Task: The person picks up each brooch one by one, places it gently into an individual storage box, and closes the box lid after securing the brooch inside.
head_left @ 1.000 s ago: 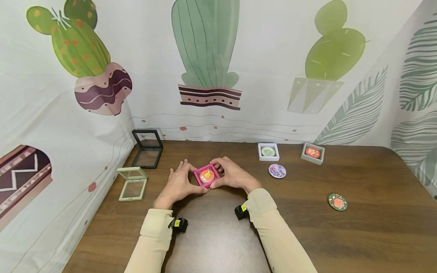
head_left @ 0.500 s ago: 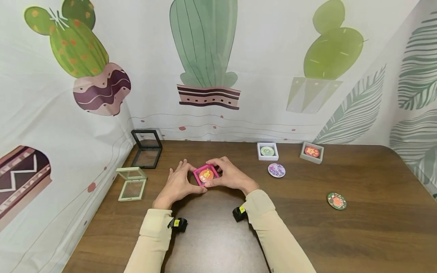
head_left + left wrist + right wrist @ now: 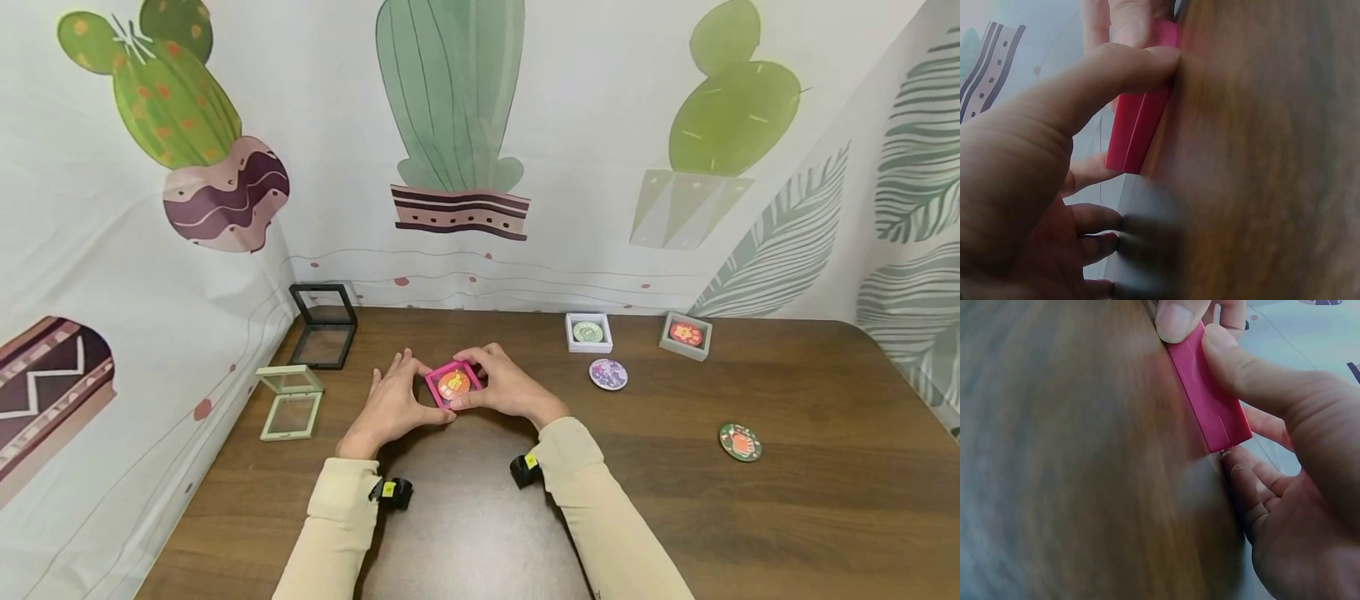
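A pink square display frame (image 3: 431,385) lies on the wooden table, its two halves together, with an orange round badge (image 3: 454,384) showing through its window. My left hand (image 3: 390,408) grips the frame's left side, thumb at the near corner and index finger at the far one. In the left wrist view the other left fingers are spread beside the pink frame (image 3: 1132,134). My right hand (image 3: 513,387) holds the right side, its thumb on the near edge and its index finger at the far corner. The right wrist view shows that thumb pressing the pink frame (image 3: 1213,394).
To the left stand a black frame (image 3: 347,343) and a pale green frame (image 3: 265,421), both unfolded. A white frame (image 3: 606,343) and a grey frame (image 3: 697,350) with badges sit at the back right. A purple badge (image 3: 608,374) and a green-rimmed badge (image 3: 740,442) lie loose.
The right thumb has moved left from the frame's near right corner onto its near edge, and the right index finger has shifted slightly left. My left hand has stayed in place.
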`<state>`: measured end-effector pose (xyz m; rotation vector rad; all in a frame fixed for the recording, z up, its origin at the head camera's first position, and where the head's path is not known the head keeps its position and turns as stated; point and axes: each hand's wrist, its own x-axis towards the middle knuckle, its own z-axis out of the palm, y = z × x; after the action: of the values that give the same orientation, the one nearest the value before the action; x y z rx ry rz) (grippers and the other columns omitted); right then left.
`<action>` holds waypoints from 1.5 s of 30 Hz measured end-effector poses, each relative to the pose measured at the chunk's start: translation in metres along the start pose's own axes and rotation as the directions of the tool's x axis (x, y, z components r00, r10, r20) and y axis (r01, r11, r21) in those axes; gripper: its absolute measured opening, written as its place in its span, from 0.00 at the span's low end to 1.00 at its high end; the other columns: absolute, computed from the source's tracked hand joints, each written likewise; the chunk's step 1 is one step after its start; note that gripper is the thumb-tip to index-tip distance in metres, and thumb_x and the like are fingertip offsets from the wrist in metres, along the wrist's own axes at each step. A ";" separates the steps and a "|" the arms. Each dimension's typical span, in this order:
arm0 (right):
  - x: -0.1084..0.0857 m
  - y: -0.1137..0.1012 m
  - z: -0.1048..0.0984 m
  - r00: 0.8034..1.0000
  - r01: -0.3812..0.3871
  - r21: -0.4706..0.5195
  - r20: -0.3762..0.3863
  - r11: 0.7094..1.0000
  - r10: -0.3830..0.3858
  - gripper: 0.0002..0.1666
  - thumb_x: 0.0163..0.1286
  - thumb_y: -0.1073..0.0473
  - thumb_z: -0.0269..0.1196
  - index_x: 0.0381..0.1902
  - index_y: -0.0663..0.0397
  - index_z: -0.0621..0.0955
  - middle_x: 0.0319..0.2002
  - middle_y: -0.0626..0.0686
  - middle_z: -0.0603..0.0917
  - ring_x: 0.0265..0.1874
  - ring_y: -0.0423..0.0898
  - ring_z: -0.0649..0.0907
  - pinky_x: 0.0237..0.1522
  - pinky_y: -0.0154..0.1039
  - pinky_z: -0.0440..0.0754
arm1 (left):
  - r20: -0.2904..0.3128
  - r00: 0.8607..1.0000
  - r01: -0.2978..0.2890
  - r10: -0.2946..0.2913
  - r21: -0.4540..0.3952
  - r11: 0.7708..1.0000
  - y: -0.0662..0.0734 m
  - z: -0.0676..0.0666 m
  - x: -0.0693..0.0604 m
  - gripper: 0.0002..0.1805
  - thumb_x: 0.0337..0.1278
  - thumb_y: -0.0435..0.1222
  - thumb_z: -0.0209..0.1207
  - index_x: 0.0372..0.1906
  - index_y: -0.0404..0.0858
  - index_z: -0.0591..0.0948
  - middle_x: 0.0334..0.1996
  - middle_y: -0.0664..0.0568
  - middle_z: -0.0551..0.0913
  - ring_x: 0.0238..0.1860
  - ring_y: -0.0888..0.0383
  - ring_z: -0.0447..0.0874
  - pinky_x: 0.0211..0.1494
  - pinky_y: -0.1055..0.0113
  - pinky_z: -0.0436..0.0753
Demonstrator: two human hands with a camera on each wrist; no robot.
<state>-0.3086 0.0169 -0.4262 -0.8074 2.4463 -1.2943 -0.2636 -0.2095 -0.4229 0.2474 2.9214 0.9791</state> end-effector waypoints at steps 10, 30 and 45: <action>0.000 -0.004 0.000 1.000 -0.023 -0.026 0.001 0.999 0.023 0.43 0.64 0.53 0.80 0.73 0.54 0.75 0.60 0.58 0.73 0.57 0.50 0.74 0.64 0.50 0.77 | 0.002 1.000 0.007 -0.007 -0.009 1.000 0.002 -0.001 0.000 0.39 0.45 0.48 0.82 0.59 0.34 0.78 0.80 0.26 0.54 0.83 0.32 0.44 0.78 0.27 0.37; -0.001 -0.009 -0.004 0.999 -0.044 -0.107 0.019 0.993 0.047 0.46 0.64 0.48 0.80 0.75 0.52 0.73 0.58 0.57 0.72 0.59 0.54 0.72 0.63 0.56 0.77 | 0.054 0.998 -0.031 0.033 -0.023 0.999 -0.008 -0.009 -0.004 0.45 0.51 0.52 0.80 0.68 0.33 0.75 0.81 0.28 0.55 0.83 0.34 0.46 0.81 0.33 0.47; 0.002 -0.002 -0.017 0.997 -0.077 -0.141 -0.016 0.987 0.076 0.45 0.65 0.48 0.79 0.74 0.53 0.73 0.59 0.57 0.72 0.59 0.53 0.73 0.66 0.52 0.76 | -0.057 0.994 -0.091 0.091 -0.007 0.996 -0.012 -0.032 -0.012 0.42 0.56 0.51 0.78 0.70 0.37 0.75 0.82 0.35 0.57 0.82 0.35 0.52 0.77 0.33 0.62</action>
<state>-0.3179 0.0261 -0.4153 -0.7338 2.5741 -1.1105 -0.2566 -0.2399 -0.4046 0.3611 2.9797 1.0281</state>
